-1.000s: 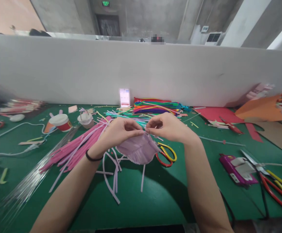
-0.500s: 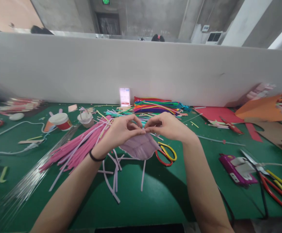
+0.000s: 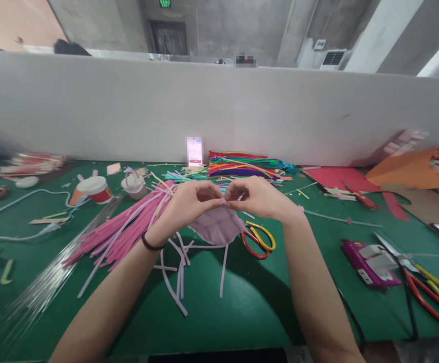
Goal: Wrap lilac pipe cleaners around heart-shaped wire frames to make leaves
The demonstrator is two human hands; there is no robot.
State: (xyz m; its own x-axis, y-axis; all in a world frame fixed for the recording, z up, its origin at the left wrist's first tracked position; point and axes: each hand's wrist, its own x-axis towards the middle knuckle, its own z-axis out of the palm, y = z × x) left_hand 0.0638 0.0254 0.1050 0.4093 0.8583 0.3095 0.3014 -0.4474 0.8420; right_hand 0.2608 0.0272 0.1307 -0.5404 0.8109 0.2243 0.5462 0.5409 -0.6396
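Note:
A pale purple, fan-shaped piece with ribbed strips (image 3: 219,227) hangs above the table, pinched along its upper edge. My left hand (image 3: 194,199), with a black band at the wrist, grips it between thumb and fingers. From the other side my right hand (image 3: 255,197) pinches the same edge, fingertips meeting the left ones. What lies right between the fingertips is hidden. Below and around it, loose lilac pipe cleaners (image 3: 181,282) lie on the green table. Just right of the piece are red and yellow scissor handles (image 3: 260,239), the blades out of sight.
Pink pipe cleaners (image 3: 128,232) and thin metal wires (image 3: 64,262) lie at left, near two cups (image 3: 97,189). Multicoloured pipe cleaners (image 3: 242,165) and a lit phone (image 3: 194,151) are at the back. A purple power strip (image 3: 368,264) and larger scissors (image 3: 419,282) are at right.
The purple piece has turned slightly and its lower edge sits a little higher. Both hands keep pinching it, with small finger shifts. A phone-like object now shows at the right edge.

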